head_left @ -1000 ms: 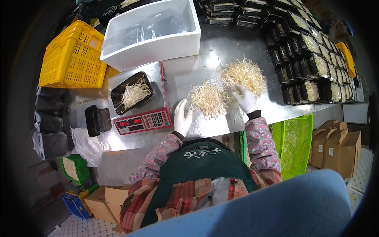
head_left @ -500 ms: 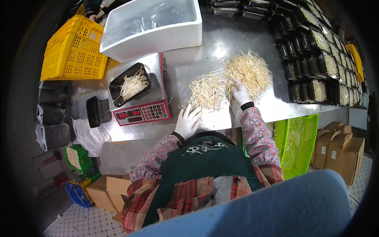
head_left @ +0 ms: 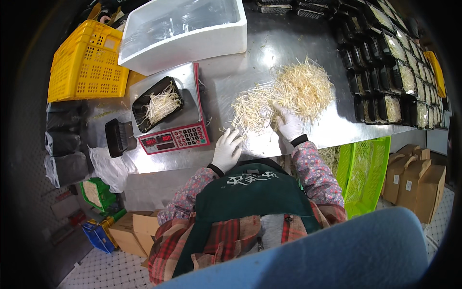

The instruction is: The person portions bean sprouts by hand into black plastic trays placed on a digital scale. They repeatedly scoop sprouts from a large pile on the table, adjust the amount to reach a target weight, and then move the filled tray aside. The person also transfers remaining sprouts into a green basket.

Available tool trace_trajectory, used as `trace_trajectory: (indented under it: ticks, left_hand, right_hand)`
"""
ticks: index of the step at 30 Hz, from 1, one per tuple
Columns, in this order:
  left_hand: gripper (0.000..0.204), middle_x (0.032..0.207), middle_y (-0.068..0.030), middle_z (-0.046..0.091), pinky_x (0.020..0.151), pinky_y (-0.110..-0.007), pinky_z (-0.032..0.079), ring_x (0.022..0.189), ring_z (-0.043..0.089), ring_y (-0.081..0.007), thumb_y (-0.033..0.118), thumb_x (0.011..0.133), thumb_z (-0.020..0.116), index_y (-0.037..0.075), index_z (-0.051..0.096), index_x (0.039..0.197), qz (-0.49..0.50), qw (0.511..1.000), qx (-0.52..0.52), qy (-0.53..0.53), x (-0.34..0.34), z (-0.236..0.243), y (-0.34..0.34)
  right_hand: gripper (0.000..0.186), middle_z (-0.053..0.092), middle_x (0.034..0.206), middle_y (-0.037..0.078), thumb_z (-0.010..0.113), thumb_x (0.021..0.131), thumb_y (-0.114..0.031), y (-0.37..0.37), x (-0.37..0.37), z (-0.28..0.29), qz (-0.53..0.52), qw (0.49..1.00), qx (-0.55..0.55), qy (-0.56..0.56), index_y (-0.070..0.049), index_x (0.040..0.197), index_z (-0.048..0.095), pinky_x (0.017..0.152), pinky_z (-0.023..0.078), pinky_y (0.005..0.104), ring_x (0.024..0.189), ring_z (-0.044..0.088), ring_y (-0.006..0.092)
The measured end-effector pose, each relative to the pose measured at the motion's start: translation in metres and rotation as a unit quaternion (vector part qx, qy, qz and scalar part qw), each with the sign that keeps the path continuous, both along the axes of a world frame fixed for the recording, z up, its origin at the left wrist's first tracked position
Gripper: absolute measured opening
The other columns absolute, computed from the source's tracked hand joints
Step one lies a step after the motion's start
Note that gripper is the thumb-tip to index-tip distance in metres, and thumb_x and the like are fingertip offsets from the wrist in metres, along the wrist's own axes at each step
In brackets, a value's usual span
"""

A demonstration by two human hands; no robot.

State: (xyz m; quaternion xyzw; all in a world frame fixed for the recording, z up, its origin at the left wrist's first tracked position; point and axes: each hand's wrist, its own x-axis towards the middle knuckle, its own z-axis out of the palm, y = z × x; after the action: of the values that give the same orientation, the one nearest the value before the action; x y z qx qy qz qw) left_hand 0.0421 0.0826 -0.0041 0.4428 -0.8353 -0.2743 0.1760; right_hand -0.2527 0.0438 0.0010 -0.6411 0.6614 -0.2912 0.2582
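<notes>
Bean sprouts lie on the metal table in two joined heaps, a smaller pale heap (head_left: 252, 108) and a taller heap (head_left: 308, 91) to its right. My right hand (head_left: 289, 126), in a white glove, touches the sprouts where the heaps meet, thumb and index finger apart. By the near left edge of the smaller heap, my gloved left hand (head_left: 227, 150) rests open with its fingers spread. A black plastic tray (head_left: 139, 107) holding bean sprouts (head_left: 163, 103) sits tilted on a red digital scale (head_left: 196, 137) left of my hands.
An empty black tray (head_left: 114, 139) stands left of the scale. Behind are a white foam box (head_left: 207, 45) and a yellow crate (head_left: 89, 67). Packed sprout trays (head_left: 392, 110) are stacked at the right. A green crate (head_left: 361, 178) stands below the table edge. Another person's hand (head_left: 104, 18) shows far left.
My right hand has drawn slightly back toward me and left, out of the taller heap. My left hand has barely moved. The view has shifted a little.
</notes>
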Motion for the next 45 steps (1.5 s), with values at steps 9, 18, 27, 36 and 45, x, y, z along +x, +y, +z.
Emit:
trace_trajectory:
  ticks: [9, 18, 27, 36, 45]
  left_hand:
    - [0.044, 0.141, -0.0138, 0.052, 0.111, -0.039, 0.036, 0.13, 0.047, -0.0308, 0.005, 0.084, 0.065, 0.008, 0.06, 0.128, 0.165, 0.974, 0.089, 0.124, 0.007, -0.007, 0.002]
    - [0.054, 0.144, -0.016, 0.046, 0.107, -0.046, 0.038, 0.128, 0.044, -0.0388, 0.01, 0.081, 0.067, 0.011, 0.056, 0.133, 0.074, 0.997, -0.017, 0.024, -0.012, 0.012, -0.022]
    - [0.045, 0.151, -0.0166, 0.037, 0.109, -0.06, 0.027, 0.139, 0.029, -0.0442, 0.03, 0.086, 0.065, 0.018, 0.061, 0.129, 0.0, 0.995, -0.058, -0.087, -0.022, 0.007, -0.035]
    - [0.049, 0.153, -0.0219, 0.032, 0.114, -0.048, 0.03, 0.139, 0.033, -0.0392, 0.013, 0.086, 0.067, 0.007, 0.055, 0.132, 0.183, 0.971, 0.096, 0.122, -0.014, -0.004, -0.012]
    - [0.055, 0.137, -0.0098, 0.048, 0.099, -0.03, 0.044, 0.115, 0.053, -0.0194, 0.012, 0.091, 0.066, 0.006, 0.047, 0.143, 0.313, 0.85, 0.268, 0.328, 0.004, -0.048, -0.006]
  right_hand:
    - [0.032, 0.067, 0.115, 0.013, 0.056, 0.093, 0.001, 0.013, -0.004, -0.022, -0.11, 0.986, -0.012, -0.127, -0.003, 0.124, 0.064, 0.091, 0.049, 0.0288, 0.105, 0.063, 0.0203]
    - [0.024, 0.069, 0.107, 0.01, 0.063, 0.088, -0.007, 0.02, 0.0, -0.007, -0.133, 0.99, -0.048, -0.03, -0.011, 0.11, 0.07, 0.089, 0.05, 0.0367, 0.1, 0.062, 0.0284]
    - [0.026, 0.069, 0.111, 0.002, 0.069, 0.082, -0.021, 0.029, 0.044, 0.01, 0.17, 0.984, -0.039, 0.036, -0.016, 0.107, 0.073, 0.099, 0.042, 0.039, 0.11, 0.057, 0.0225]
    - [0.058, 0.047, 0.147, 0.008, 0.063, 0.088, -0.034, -0.005, 0.062, 0.005, 0.135, 0.971, -0.005, 0.195, -0.014, 0.141, 0.05, 0.107, 0.035, 0.0479, 0.129, 0.044, 0.0334]
    - [0.054, 0.051, 0.143, 0.011, 0.064, 0.088, -0.024, -0.02, 0.005, -0.006, -0.129, 0.973, -0.099, 0.161, -0.016, 0.14, 0.052, 0.104, 0.039, 0.0483, 0.125, 0.046, 0.0365]
